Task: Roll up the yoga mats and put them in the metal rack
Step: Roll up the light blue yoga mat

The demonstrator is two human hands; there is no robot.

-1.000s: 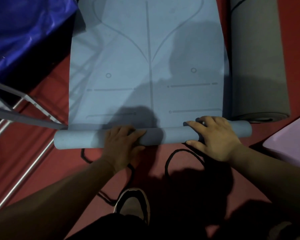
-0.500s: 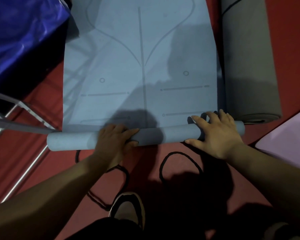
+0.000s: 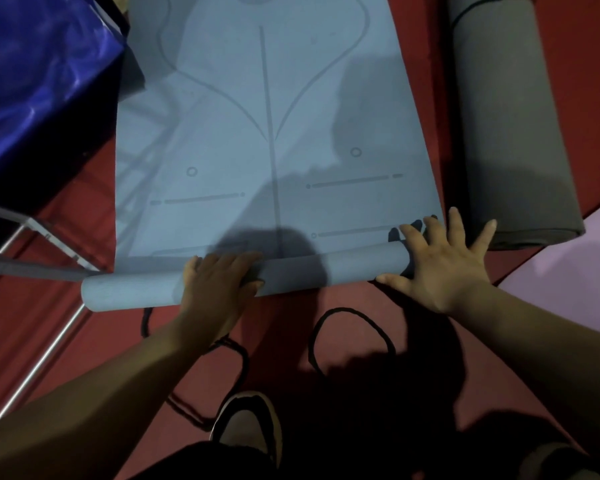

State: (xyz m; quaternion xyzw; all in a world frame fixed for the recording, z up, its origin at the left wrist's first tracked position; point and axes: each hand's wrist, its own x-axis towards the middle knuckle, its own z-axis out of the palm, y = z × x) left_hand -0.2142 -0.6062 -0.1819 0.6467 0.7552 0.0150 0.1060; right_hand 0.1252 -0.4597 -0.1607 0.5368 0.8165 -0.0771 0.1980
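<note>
A blue yoga mat (image 3: pixel 267 140) with printed alignment lines lies flat on the red floor, its near end rolled into a thin tube (image 3: pixel 326 270). My left hand (image 3: pixel 219 289) lies over the tube left of centre, fingers curled over its top. At the tube's right end my right hand (image 3: pixel 440 265) presses down with fingers spread straight. Metal tubes of the rack (image 3: pixel 42 233) show at the left edge.
A rolled grey mat (image 3: pixel 506 116) lies just right of the blue one. A pink mat (image 3: pixel 582 258) fills the right edge. Shiny blue sheeting (image 3: pixel 39 71) sits at upper left. A black cord (image 3: pixel 350 337) loops on the floor by my shoe (image 3: pixel 246 424).
The tube has rolled a little further up the mat. My right hand has gone from curled over the tube to flat with fingers spread at its right end.
</note>
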